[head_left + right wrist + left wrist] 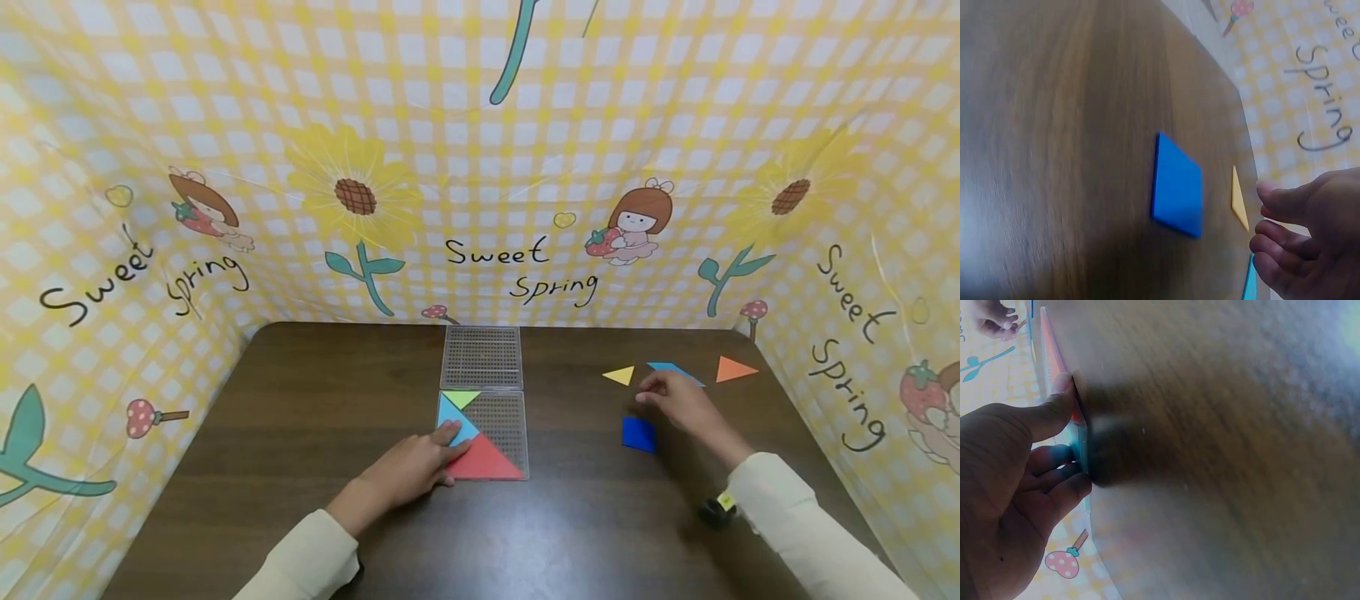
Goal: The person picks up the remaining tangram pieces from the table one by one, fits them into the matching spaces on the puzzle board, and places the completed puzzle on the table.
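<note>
My left hand (411, 468) holds the near left corner of a clear gridded case (504, 423), its thumb at the front edge and fingertips over the flat pieces. In the case lie a green triangle (460, 398), a light blue triangle (454, 416) and a red triangle (483, 462). The hand partly hides the blue and red ones. Over on the right, my right hand (681, 406) hovers with loosely bent fingers, nothing visible between them. Just below it is a dark blue square (1177, 187). The hand partly covers a light blue piece (662, 366).
A yellow triangle (620, 376) and an orange triangle (735, 369) lie toward the table's back right. The case's other gridded half (482, 358) extends toward the back edge. Checked cloth (480, 183) walls off the brown table (315, 400) at the back and sides.
</note>
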Motion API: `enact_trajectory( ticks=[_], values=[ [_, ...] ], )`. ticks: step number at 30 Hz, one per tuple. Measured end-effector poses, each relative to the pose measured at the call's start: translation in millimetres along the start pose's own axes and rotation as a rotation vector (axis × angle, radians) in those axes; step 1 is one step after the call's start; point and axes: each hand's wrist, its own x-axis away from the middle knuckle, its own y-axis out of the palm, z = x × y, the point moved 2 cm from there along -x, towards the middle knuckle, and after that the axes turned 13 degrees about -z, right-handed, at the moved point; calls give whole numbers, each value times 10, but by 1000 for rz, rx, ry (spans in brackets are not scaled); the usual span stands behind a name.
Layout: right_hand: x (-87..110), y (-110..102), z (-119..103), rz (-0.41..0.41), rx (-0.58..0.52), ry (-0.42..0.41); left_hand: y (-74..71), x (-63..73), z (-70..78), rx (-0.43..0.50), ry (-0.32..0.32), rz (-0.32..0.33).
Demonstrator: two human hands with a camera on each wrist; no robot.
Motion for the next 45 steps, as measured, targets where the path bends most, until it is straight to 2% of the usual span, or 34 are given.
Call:
enact_trajectory(
  ticks=[8, 13, 18, 23, 26, 33, 37, 45],
  values=[
    [-17, -114, 204, 75, 51, 43, 11, 1, -2, 4, -5, 0],
    [-72, -191, 334, 115, 166, 80, 6, 7, 5, 6, -3, 3],
    [-195, -242, 450, 88, 251, 119, -7, 28, 6, 0, -6, 0],
    [-323, -280, 472, -6, 238, 185, -6, 32, 5, -6, -10, 3],
    [-357, -286, 460, -35, 236, 224, 3, 24, 8, -1, -10, 1],
    [-398, -257, 445, 56, 296, 216, 6, 23, 22, 17, -23, -9],
    [-424, -260, 483, 54, 308, 236, 9, 26, 22, 24, -22, -9],
    [-442, -333, 581, 8, 164, 299, 16, 27, 9, 3, -11, 9]
  ],
)
